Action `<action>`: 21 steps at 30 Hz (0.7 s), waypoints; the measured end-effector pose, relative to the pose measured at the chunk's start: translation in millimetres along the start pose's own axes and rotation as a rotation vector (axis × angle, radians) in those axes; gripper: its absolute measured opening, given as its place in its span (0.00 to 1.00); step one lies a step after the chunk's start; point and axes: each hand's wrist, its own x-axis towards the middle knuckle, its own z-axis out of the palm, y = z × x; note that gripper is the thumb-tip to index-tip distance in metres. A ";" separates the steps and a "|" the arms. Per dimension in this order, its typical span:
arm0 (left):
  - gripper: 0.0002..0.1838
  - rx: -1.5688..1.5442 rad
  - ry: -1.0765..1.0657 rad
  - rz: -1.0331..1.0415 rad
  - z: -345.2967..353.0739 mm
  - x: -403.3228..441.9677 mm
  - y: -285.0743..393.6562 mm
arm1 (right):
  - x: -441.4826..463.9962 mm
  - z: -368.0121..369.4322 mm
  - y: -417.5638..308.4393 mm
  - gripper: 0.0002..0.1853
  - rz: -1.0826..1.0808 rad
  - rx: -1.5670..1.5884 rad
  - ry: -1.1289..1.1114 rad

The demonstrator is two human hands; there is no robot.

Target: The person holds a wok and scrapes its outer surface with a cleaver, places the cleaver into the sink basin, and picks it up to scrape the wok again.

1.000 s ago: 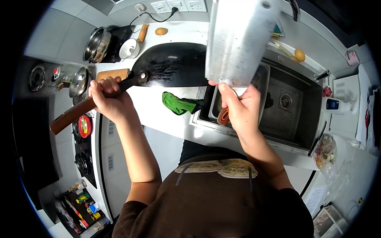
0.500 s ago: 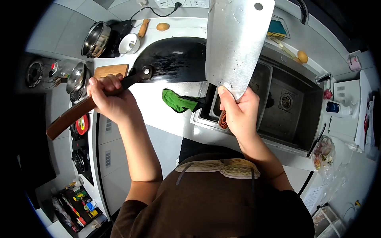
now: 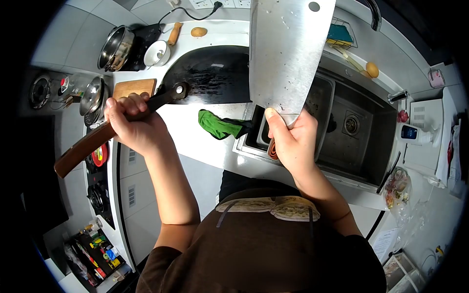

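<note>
My left hand is closed around the long brown handle of a black wok. The wok is tipped on edge over the counter, with wet-looking streaks on its dark surface. In my right hand is a cleaver, its broad steel blade pointing away from me beside the wok. The blade has a round hole near its far corner and small dark specks. My fingers hide most of its handle. Below the wok, a green and black cloth lies on the counter edge, touched by neither hand.
A double sink with a faucet is at the right. Behind the wok are a potato, a white bowl and a steel pot. A wooden board lies at the left, and a wire sponge rack stands behind the sink.
The cleaver has shifted slightly left and toward the wok. The wok and its handle are nearly where they were; both hands keep their hold.
</note>
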 end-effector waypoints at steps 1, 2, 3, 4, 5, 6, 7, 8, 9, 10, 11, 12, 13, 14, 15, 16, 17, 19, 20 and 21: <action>0.19 0.008 0.011 0.002 0.8 -0.4 0.4 | -0.2 0.3 0.5 0.01 0.000 0.000 -0.001; 0.19 0.008 0.011 0.003 0.5 -0.3 0.5 | -0.5 0.5 1.4 0.02 -0.003 -0.015 -0.002; 0.19 0.001 0.008 0.000 0.2 -0.2 0.0 | -0.7 0.7 1.9 0.02 -0.007 -0.030 -0.002; 0.19 -0.006 0.005 -0.003 0.0 -0.1 -0.6 | -0.4 0.4 0.1 0.02 -0.007 -0.030 -0.003; 0.19 -0.007 0.006 -0.002 -0.7 0.5 -0.9 | 0.1 -0.6 -3.3 0.03 0.052 0.005 -0.024; 0.18 -0.007 -0.011 -0.003 -1.8 1.9 -1.2 | 0.5 -2.4 -5.4 0.03 0.110 0.039 -0.045; 0.18 -0.009 -0.029 -0.003 -2.3 3.4 -1.2 | 0.1 -6.7 -3.8 0.03 0.107 0.039 -0.043; 0.18 -0.013 -0.032 -0.004 -2.1 5.1 -1.5 | -0.8 -13.6 0.2 0.03 0.086 0.080 -0.039; 0.18 -0.002 -0.003 0.002 -1.7 6.6 -2.4 | -1.5 -21.5 3.9 0.04 0.065 0.118 -0.033; 0.18 0.006 0.026 0.004 -1.5 8.1 -4.0 | -2.0 -30.1 5.9 0.04 0.056 0.114 0.026; 0.17 -0.012 0.017 -0.001 -3.7 10.3 -4.2 | -2.3 -42.2 10.9 0.05 0.058 0.069 0.080; 0.16 -0.023 0.034 0.002 -3.8 11.0 -4.0 | -2.5 -58.0 17.3 0.05 0.097 -0.036 0.100; 0.16 -0.035 0.050 0.004 -4.0 11.4 -3.6 | -3.1 -75.6 25.6 0.05 0.137 -0.141 0.120; 0.16 -0.058 0.059 -0.022 -7.5 13.1 -3.6 | -4.3 -93.1 39.5 0.05 0.155 -0.192 0.142; 0.16 -0.085 0.037 -0.031 -12.6 15.0 -4.5 | -7.1 -110.5 57.2 0.05 0.175 -0.241 0.165; 0.16 -0.076 0.041 -0.032 -15.0 15.8 -4.6 | -11.5 -127.1 76.7 0.06 0.183 -0.314 0.171; 0.16 -0.066 0.045 -0.031 -16.8 16.6 -4.7 | -13.5 -139.5 87.9 0.06 0.183 -0.320 0.181; 0.16 -0.060 0.044 -0.022 -18.2 16.4 -5.2 | -16.4 -158.5 108.8 0.08 0.309 -0.701 0.030; 0.16 -0.052 0.035 -0.019 -18.4 16.2 -5.4 | -17.2 -166.1 129.5 0.09 0.287 -0.818 -0.009; 0.17 -0.043 0.025 -0.016 -17.9 15.9 -5.5 | -14.3 -172.0 151.2 0.08 0.390 -0.773 -0.065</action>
